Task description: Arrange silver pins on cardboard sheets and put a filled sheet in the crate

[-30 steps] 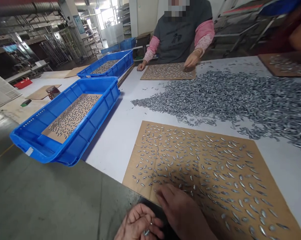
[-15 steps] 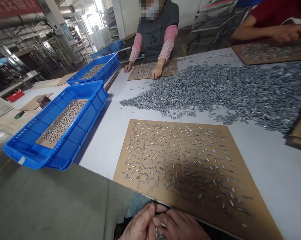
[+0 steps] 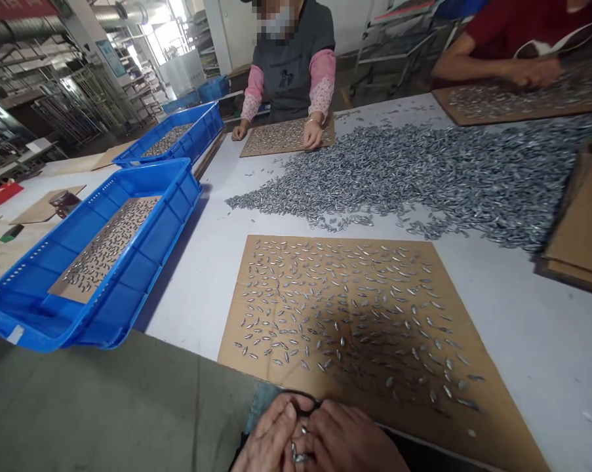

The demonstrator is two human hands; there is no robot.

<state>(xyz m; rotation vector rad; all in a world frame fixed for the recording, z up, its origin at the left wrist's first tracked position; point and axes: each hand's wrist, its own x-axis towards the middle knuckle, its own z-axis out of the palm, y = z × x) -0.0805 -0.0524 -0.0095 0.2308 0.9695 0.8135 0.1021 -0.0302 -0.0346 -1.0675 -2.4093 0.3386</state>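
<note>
Silver-grey pieces (image 3: 404, 170), brown cardboard (image 3: 497, 429)

And at nine o'clock, spotting a red basket (image 3: 1, 193) and a brown jar (image 3: 65, 203)! Up at ten, catching a blue poster (image 3: 110, 58); at twelve, a pink-sleeved co-worker (image 3: 290, 78); at one, a metal trolley (image 3: 396, 58).

Daylight glares from a window (image 3: 165, 33) at eleven o'clock, burnt out to white, while the surrounding hall is dim. A soft-edged, dark shadow (image 3: 394, 357) lies over the cardboard sheet (image 3: 497, 406) between four and five; small metal pieces (image 3: 418, 170) glint. Wide-angle distortion slants the racks (image 3: 64, 105) at ten; a pixelated patch (image 3: 276, 29) sits near twelve.
</note>
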